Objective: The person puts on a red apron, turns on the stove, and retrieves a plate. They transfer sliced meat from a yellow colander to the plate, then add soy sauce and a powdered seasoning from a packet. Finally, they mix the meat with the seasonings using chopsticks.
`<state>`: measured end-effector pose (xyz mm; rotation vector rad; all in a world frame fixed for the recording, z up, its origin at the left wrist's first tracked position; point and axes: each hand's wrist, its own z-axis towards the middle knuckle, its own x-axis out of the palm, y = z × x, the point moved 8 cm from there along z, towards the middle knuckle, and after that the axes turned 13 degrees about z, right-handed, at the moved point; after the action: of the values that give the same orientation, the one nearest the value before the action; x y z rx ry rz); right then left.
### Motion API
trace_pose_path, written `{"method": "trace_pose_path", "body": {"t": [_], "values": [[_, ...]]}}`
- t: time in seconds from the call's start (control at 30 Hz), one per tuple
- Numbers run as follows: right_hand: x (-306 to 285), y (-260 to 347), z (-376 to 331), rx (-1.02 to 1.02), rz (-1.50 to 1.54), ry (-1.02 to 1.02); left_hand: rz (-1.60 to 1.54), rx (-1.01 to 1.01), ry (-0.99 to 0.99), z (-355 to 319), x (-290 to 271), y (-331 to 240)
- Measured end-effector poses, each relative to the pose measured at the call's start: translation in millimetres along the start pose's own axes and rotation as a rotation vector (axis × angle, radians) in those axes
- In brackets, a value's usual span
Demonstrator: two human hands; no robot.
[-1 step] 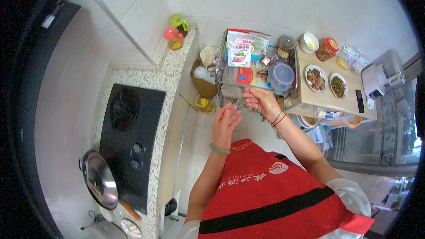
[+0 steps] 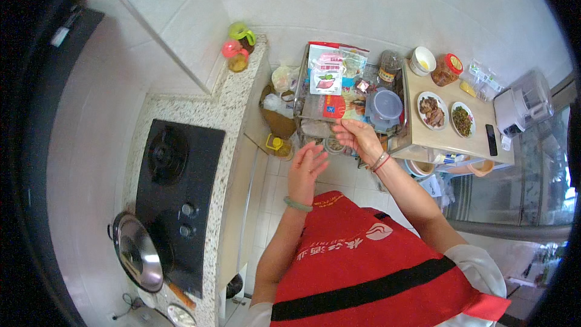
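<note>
My left hand [image 2: 307, 168], with a green bangle at its wrist, hangs in the air in front of my red apron [image 2: 357, 254]. Its fingers are loosely bent and apart, with nothing in them. To its right and slightly farther out is my right hand [image 2: 359, 138], wearing thin bracelets. That hand is also empty, its fingers half curled but apart. Beyond both stands a rack [image 2: 301, 106] carrying flat food packets [image 2: 327, 77], a lidded plastic tub [image 2: 386, 105] and a dark-capped jar [image 2: 389, 65]. My right hand overlaps the rack's near edge in view, apparently without touching it.
A wooden cabinet [image 2: 442, 85] at right bears two plates of food [image 2: 431, 111], a bowl [image 2: 422, 60], a red-lidded jar [image 2: 448, 69], a phone [image 2: 491, 139] and a white appliance [image 2: 523, 103]. At left are a black stove [image 2: 180, 194] and a steel pan [image 2: 138, 253]. An oil bottle [image 2: 279, 145] stands near the rack.
The view has shifted slightly, so the surroundings sit a little differently in the picture. My hands keep nearly the same pose, both empty.
</note>
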<state>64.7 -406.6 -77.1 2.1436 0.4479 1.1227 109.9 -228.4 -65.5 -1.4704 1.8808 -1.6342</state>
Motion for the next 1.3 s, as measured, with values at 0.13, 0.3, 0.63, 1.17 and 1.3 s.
{"method": "trace_pose_path", "body": {"t": [0.13, 0.3, 0.63, 1.17, 1.3], "values": [[-25.6, 21.9, 74.5, -0.059, -0.097, -0.097, 0.079, -0.035, -0.03, 50.2, -7.8, -12.4], [-68.6, 44.5, 186.8, -0.097, -0.363, -0.186, 0.056, -0.121, -0.041, 87.5, -21.5, -1.7], [-49.4, 108.1, 360.8, -0.447, -1.301, 0.042, -0.049, -0.167, -0.357, 117.9, -19.0, 23.7], [4.9, 53.8, 403.8, -0.558, -2.29, 0.325, -0.119, -0.137, -0.513, 111.5, -0.3, 34.3], [-8.0, 49.5, 405.7, -0.632, -2.272, 0.248, -0.155, -0.123, -0.534, 91.9, -8.1, 48.2]]}}
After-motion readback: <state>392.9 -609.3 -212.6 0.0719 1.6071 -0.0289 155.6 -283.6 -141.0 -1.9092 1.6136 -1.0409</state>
